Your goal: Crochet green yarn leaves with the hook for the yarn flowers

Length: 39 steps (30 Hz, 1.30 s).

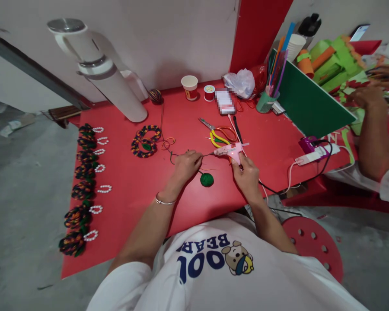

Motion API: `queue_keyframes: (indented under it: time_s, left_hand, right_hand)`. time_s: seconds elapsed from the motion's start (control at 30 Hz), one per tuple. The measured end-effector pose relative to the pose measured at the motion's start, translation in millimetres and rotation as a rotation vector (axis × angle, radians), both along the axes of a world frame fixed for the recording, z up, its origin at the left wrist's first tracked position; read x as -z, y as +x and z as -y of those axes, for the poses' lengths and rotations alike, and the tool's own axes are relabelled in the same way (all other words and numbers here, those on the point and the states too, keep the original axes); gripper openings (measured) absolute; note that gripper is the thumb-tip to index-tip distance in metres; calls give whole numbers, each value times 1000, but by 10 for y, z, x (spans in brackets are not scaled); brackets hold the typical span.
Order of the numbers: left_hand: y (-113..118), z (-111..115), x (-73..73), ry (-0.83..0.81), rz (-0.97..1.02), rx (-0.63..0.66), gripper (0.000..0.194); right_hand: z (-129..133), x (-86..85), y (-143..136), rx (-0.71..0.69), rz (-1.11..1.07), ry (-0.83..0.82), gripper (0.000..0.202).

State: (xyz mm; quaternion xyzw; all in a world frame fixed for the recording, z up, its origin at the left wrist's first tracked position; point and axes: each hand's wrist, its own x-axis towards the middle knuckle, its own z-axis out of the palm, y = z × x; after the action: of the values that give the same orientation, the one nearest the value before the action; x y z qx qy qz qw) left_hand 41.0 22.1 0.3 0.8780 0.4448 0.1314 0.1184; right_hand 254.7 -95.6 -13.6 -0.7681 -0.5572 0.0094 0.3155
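Note:
My right hand point(247, 174) is wrapped around the handle of a pink hot glue gun point(228, 150), its nozzle pointing left. Just left of that nozzle, my left hand point(188, 165) is closed in a pinch on a thin dark strand of yarn point(171, 157). A small green yarn ball point(206, 179) lies between my hands, close to the table's front. Left of my left hand rests a curled multicoloured knitted piece point(145, 141) with a bit of green in it. Scissors point(210, 126) and yellow-handled pliers point(219, 140) lie behind the glue gun.
Dark knitted bundles point(83, 171) and white bead loops point(100, 168) line the red table's left edge. A tall white thermos point(113, 86), paper cup point(189, 88) and phone point(225, 102) stand or lie behind. Power strip point(317, 154) and cables are at right. Another person's arm point(376, 134) works beyond the green board point(314, 99).

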Motion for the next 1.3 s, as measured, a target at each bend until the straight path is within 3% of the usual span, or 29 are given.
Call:
queue_keyframes:
  time_s: [0.1,0.23,0.4,0.5,0.57,0.63,0.7,0.8,0.87,1.0,1.3]
  left_hand:
    - [0,2,9,9,16,-1,28]
    - [-1,-2,23,6,19,6,28]
    - [-5,-21,60,0,43,4,27]
    - [-6,-28,73,-8,54,1,26]
    - [-3,-29,75,-15,51,-1,26]
    - [3,-29,79,-12,45,5,27]
    - [9,-27,88,6,53,14,29]
    - [15,-21,103,37,96,22,29]
    - [15,-15,107,48,124,28,28]
    - [12,-7,111,70,127,38,30]
    - [20,-29,132,90,184,38,29]
  right_hand:
    - [-5,7,-49,-39,6,-18,47]
    - [7,-5,70,14,11,-6,51]
    - [-91,-146,710,268,37,46,59]
    - [-232,-290,1091,340,73,-66,52]
    - [-303,-388,1195,367,100,-128,50]
    - [-345,-457,1131,378,159,-81,48]
    - [-383,-469,905,285,178,20,41]
    - [-505,-374,396,-247,46,16,28]
    - [-635,-279,78,-484,5,-64,21]
    - [-837,-178,-247,-500,9,-164,20]
    - [-812,-182,-322,-408,70,-218,24]
